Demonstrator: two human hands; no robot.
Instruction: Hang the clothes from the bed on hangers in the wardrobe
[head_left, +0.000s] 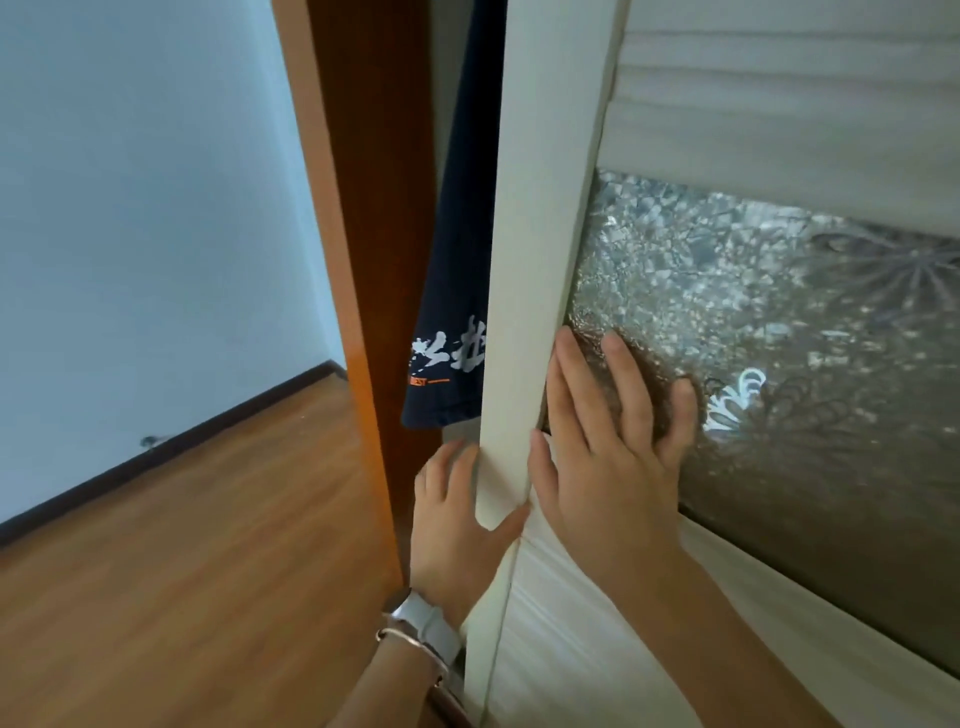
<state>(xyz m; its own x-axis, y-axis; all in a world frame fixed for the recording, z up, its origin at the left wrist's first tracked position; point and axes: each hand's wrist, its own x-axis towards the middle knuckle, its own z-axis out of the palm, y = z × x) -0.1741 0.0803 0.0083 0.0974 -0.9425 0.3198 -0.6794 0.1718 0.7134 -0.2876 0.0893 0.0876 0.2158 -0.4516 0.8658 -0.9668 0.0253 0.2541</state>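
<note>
The wardrobe (363, 208) stands open by a narrow gap, and in that gap hangs a navy shirt (457, 291) with white lettering and a thin orange line near its hem. The hem ends just above the left hand's fingertips. The shirt's top and whatever it hangs from are cut off by the upper edge of the view, and its right part is hidden behind the door (535, 260), so no more of the wardrobe's contents can be made out.

The left hand (457, 525) grips the door's cream edge: its fingers (447, 467) curl round behind the edge, on the gap side, and the thumb lies across the front, so the hand is closed on the door. A white watch (428, 626) and a thin bangle (410, 642) sit on that wrist.

The right hand (608, 452) lies flat and open on the door, just right of the left thumb. Its fingers (626, 384) are spread, with the tips on the patterned glass (779, 312) and the palm over the lower frame. The glass is frosted and textured; behind it only dim brown and pale shapes show, too blurred to name. Above the fingers the door has cream slats (779, 104).

Left of the left fingers, past the wardrobe's brown side panel, lie the wood floor (182, 571) and a pale wall (130, 208) with a dark skirting board. A small dark fitting low on the wall is too small to tell.
</note>
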